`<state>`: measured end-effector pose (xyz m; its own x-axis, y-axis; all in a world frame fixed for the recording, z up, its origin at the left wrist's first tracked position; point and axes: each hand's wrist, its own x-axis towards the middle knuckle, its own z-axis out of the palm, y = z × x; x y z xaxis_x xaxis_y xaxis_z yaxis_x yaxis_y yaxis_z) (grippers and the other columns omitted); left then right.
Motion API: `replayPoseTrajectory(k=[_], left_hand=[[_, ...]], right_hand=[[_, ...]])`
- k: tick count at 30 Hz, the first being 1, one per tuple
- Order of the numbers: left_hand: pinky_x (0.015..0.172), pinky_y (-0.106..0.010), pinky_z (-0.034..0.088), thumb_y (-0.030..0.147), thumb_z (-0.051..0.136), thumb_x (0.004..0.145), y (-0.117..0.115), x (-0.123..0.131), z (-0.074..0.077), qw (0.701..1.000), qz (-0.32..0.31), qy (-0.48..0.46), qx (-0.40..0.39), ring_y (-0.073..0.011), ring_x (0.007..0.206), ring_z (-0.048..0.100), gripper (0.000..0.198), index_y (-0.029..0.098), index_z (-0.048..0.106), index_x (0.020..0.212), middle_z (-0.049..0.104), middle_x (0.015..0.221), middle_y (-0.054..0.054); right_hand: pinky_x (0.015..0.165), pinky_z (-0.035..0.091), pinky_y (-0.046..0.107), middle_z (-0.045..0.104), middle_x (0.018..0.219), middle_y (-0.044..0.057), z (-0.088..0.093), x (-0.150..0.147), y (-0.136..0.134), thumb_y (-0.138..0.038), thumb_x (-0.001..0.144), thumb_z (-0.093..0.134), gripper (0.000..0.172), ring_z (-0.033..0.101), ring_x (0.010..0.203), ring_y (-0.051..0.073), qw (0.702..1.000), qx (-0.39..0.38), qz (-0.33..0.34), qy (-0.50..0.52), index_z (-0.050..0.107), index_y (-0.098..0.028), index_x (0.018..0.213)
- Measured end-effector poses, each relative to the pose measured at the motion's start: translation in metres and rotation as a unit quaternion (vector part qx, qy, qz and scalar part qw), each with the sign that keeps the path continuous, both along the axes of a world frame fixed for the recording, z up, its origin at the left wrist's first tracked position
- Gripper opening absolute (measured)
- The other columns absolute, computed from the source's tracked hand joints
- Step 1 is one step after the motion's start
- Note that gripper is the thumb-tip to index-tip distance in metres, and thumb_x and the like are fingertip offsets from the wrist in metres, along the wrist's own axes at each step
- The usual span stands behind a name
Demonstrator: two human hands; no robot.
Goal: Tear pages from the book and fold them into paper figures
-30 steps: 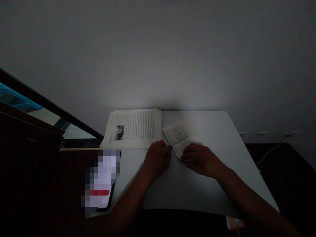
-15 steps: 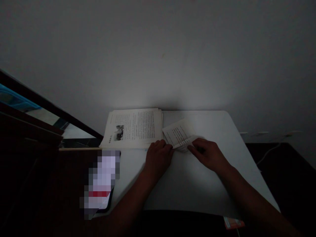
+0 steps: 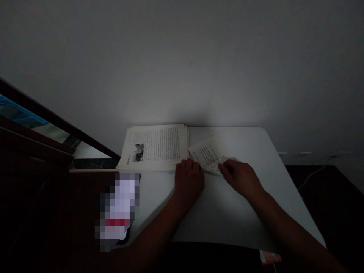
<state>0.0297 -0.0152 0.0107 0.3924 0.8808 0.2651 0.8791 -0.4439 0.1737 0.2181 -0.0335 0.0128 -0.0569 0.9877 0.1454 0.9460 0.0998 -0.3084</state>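
A printed sheet of paper, partly folded, lies aslant on the white table between my hands. My right hand pinches its right-hand corner between thumb and forefinger. On the sheet's lower left edge rests my left hand, its fingers curled down and closed on the paper; the fingertips are hidden. Just left of the sheet is a stack of printed pages with a small black-and-white photo on the top page, close to my left knuckles.
The white table stands against a grey wall. At its left edge lies a phone with a lit, blurred screen. A dark wooden frame rises at far left. A white cable hangs at right, and a red-and-white item shows below the front edge.
My left hand has shifted slightly right along the sheet's lower edge and covers more of its corner. My right hand keeps its pinch with little movement. The view has shifted slightly.
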Motion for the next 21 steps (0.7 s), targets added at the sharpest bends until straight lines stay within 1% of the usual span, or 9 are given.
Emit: replayPoseTrajectory(k=[2,3,5,7,9,11,14,18,21], left_hand=[[0.078,-0.043,0.042,0.022,0.044,0.087,-0.005,0.003,0.000,1.000,-0.008,-0.019,0.004,-0.0262,0.086,0.050,0.016,0.014,0.058,0.087,0.056,0.089,-0.012],[0.080,-0.043,0.043,0.021,0.044,0.086,-0.009,0.005,0.000,0.999,-0.023,-0.032,0.009,-0.0262,0.089,0.050,0.017,0.013,0.058,0.093,0.057,0.093,-0.013],[0.089,-0.042,0.042,0.018,0.044,0.086,-0.019,0.010,0.000,0.996,-0.078,-0.046,0.028,-0.0268,0.100,0.049,0.025,0.011,0.055,0.108,0.056,0.105,-0.014],[0.096,-0.042,0.039,0.017,0.044,0.085,-0.030,0.016,-0.002,0.991,-0.127,-0.039,0.033,-0.0277,0.107,0.048,0.034,0.007,0.051,0.117,0.054,0.115,-0.016],[0.099,-0.044,0.038,0.018,0.044,0.085,-0.039,0.021,-0.005,0.988,-0.147,-0.031,0.031,-0.0296,0.113,0.046,0.039,0.004,0.048,0.122,0.052,0.121,-0.018],[0.101,-0.045,0.036,0.022,0.043,0.086,-0.044,0.024,-0.008,0.989,-0.143,-0.026,0.035,-0.0313,0.116,0.044,0.042,0.001,0.046,0.123,0.051,0.123,-0.020],[0.103,-0.045,0.036,0.027,0.043,0.087,-0.046,0.024,-0.012,0.990,-0.133,-0.028,0.026,-0.0317,0.118,0.044,0.046,0.001,0.046,0.124,0.051,0.125,-0.019],[0.105,-0.046,0.034,0.030,0.042,0.087,-0.044,0.021,-0.013,0.991,-0.127,-0.026,0.019,-0.0320,0.123,0.042,0.047,0.003,0.046,0.126,0.049,0.129,-0.019],[0.106,-0.046,0.032,0.032,0.042,0.087,-0.044,0.020,-0.013,0.992,-0.123,-0.021,0.006,-0.0315,0.127,0.039,0.049,0.004,0.045,0.128,0.047,0.133,-0.019]], right_hand=[[0.053,0.037,0.029,0.064,0.063,0.004,0.000,-0.001,0.000,-0.039,0.089,0.043,0.031,0.059,0.056,0.018,1.000,-0.002,-0.006,-0.012,0.058,-0.021,0.069],[0.053,0.037,0.029,0.064,0.063,0.004,0.001,-0.001,0.000,-0.039,0.089,0.043,0.031,0.059,0.056,0.018,1.000,-0.004,-0.007,-0.015,0.058,-0.021,0.069],[0.054,0.038,0.029,0.065,0.064,0.004,0.001,-0.002,0.001,-0.039,0.089,0.043,0.031,0.060,0.057,0.018,1.000,-0.008,-0.010,-0.016,0.058,-0.020,0.069],[0.056,0.039,0.029,0.066,0.067,0.004,0.001,-0.002,0.001,-0.040,0.089,0.042,0.031,0.061,0.058,0.019,1.000,-0.016,-0.015,-0.014,0.059,-0.020,0.071],[0.058,0.040,0.029,0.068,0.070,0.005,0.002,-0.003,0.002,-0.040,0.089,0.042,0.031,0.062,0.061,0.019,0.999,-0.029,-0.023,-0.006,0.061,-0.020,0.074],[0.060,0.041,0.029,0.068,0.072,0.005,0.003,-0.004,0.002,-0.041,0.088,0.042,0.032,0.063,0.065,0.019,0.999,-0.042,-0.030,0.003,0.063,-0.020,0.076],[0.062,0.041,0.029,0.069,0.072,0.005,0.005,-0.004,0.002,-0.041,0.088,0.041,0.033,0.064,0.066,0.019,0.998,-0.056,-0.042,0.004,0.064,-0.020,0.079],[0.060,0.040,0.030,0.070,0.071,0.007,0.009,-0.003,0.000,-0.042,0.088,0.038,0.037,0.064,0.064,0.020,0.994,-0.075,-0.072,-0.032,0.065,-0.020,0.075],[0.059,0.040,0.030,0.070,0.070,0.007,0.010,-0.002,-0.004,-0.042,0.088,0.037,0.038,0.064,0.062,0.020,0.991,-0.089,-0.082,-0.050,0.065,-0.020,0.075]])
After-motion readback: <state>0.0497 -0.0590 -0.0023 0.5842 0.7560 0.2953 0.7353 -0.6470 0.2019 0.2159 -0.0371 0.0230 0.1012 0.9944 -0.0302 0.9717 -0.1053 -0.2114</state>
